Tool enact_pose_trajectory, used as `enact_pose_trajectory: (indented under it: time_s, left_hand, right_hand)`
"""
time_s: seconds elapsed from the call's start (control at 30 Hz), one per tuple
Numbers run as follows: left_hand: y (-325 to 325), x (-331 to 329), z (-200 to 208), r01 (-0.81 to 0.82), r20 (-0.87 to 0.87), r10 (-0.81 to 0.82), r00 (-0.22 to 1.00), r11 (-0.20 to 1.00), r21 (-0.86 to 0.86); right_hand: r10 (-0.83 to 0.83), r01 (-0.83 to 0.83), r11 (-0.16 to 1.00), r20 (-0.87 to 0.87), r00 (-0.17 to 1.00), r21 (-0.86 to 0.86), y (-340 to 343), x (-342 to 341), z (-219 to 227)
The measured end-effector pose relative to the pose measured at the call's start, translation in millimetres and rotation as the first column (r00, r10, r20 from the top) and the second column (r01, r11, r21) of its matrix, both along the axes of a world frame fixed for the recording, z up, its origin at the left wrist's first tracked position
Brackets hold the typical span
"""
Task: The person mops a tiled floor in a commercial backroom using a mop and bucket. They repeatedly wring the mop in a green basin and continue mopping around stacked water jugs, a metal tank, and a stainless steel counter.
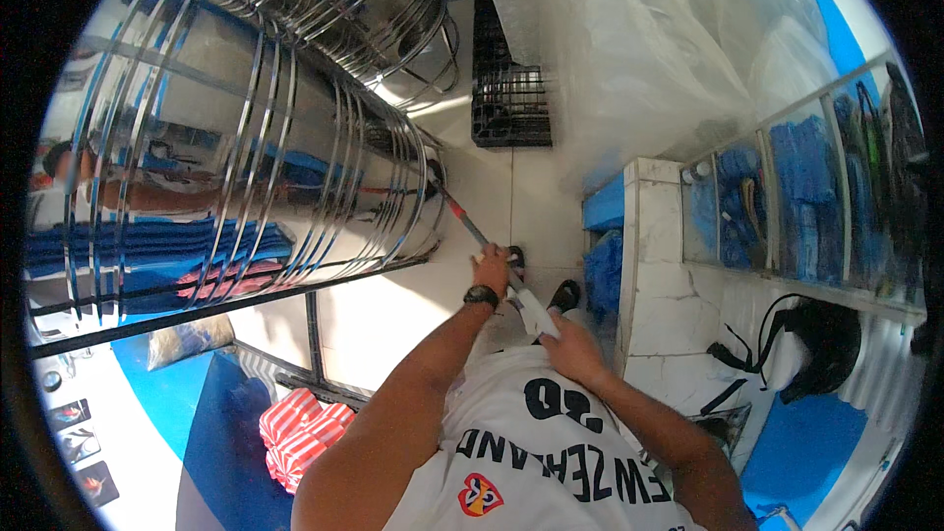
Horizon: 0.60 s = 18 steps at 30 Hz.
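Observation:
A long pole (470,225) with red and grey sections and a broad white section toward me slants across in front of my body. My left hand (491,271), with a dark watch on its wrist, is wrapped round the grey part. Lower and to the right, my right hand (573,346) is closed on the white end. The pole's far end reaches the base of a large shiny metal cylinder and looks dark; its tool head, if any, cannot be made out. Below my hands are my feet in dark sandals (565,295) on the pale tiled floor (482,177).
Polished metal cylinders (226,138) ringed with chrome bars fill the left, above a black frame (315,334). Red-and-white striped bags (300,433) lie below. Ahead stand a black crate (506,88) and a large clear plastic sheet (649,49). A marble-look ledge (669,275) and glass-fronted shelves (806,187) are right.

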<state>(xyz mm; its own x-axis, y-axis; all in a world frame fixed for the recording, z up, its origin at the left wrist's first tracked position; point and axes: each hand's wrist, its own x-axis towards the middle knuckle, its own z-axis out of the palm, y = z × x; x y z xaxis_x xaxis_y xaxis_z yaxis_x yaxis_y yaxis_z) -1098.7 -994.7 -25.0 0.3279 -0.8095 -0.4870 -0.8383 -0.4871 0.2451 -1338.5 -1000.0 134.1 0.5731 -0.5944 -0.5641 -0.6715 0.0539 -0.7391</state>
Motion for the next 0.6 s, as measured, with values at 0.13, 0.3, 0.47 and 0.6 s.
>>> enact_pose_trajectory:
  time_s: [0.13, 0.3, 0.47, 0.6]
  left_hand:
    - [-6.0, 49.9, 5.3, -0.125, 0.17, 0.1, 0.98, 0.982, 0.143]
    - [3.4, 26.3, 19.5, 0.123, 0.035, -0.13, 0.991, 0.98, 0.154]
    - [30.5, -31.4, 23.6, -0.012, -0.241, -0.001, 0.971, 0.999, -0.053]
    - [46.1, -60.6, 42.1, -0.045, -0.343, 0.031, 0.939, 0.998, -0.033]
  right_hand:
    - [0.063, -0.063, 0.995, -0.002, 0.998, -0.084, -1.2, 86.9, -67.4]
    - [0.194, -0.185, 0.965, 0.027, 0.981, -0.187, -29.1, 101.9, -124.8]
    - [-0.006, 0.006, 0.999, 0.01, 1.0, -0.043, -24.5, 55.5, -107.5]
    - [0.067, -0.063, 0.993, -0.038, 0.997, 0.101, -15.6, -6.2, -46.9]
